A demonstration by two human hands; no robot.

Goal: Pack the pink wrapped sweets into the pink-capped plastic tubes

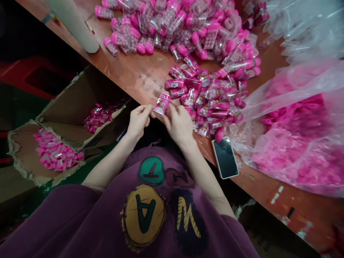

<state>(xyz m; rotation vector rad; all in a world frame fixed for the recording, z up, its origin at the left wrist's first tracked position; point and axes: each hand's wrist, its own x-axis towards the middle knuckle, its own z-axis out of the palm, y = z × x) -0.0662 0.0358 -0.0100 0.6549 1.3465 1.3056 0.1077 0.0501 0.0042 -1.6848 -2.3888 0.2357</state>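
Note:
My left hand point(139, 120) and my right hand point(178, 123) meet at the near edge of the brown table point(134, 73). Between them they pinch one small pink wrapped packet point(162, 104), fingers closed on its two ends. Just right of my right hand lies a heap of the same wrapped pink packets point(212, 98). Farther back sits a bigger pile of clear tubes with pink caps point(188, 28).
A phone point(225, 158) lies face up at the table edge by my right wrist. A clear plastic bag of pink caps point(301, 139) fills the right side. Left, below the table, open cardboard boxes point(67, 118) hold finished packets. A beige roll point(73, 23) stands at back left.

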